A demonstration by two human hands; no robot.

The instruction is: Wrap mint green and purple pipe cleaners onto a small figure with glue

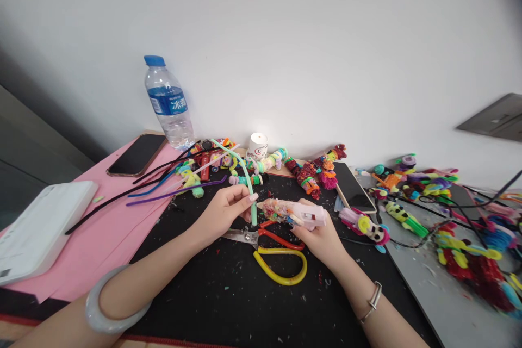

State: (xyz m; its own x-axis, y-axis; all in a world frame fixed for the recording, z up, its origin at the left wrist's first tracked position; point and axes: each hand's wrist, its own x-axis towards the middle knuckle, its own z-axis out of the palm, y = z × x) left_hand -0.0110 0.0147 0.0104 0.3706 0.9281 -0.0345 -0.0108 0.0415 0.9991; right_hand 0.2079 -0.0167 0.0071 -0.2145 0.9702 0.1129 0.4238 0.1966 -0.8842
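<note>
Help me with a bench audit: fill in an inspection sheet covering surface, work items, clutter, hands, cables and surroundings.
Surface: black mat littered with small scraps; pink sheets on the left, grey surface on the right.
Work items: green pipe cleaner and pink glue gun, nozzle close to it; contact unclear. Scissors with red and yellow handles lie on the mat.
Clutter: fuzzy figures, two phones, bottle, paper cup, white box.
Hands: left hand pinches the pipe cleaner; right hand grips the glue gun.
Cables: dark cables run among the figures at right; ends not traceable.
Surroundings: pale wall behind, grey wall plate at right.
</note>
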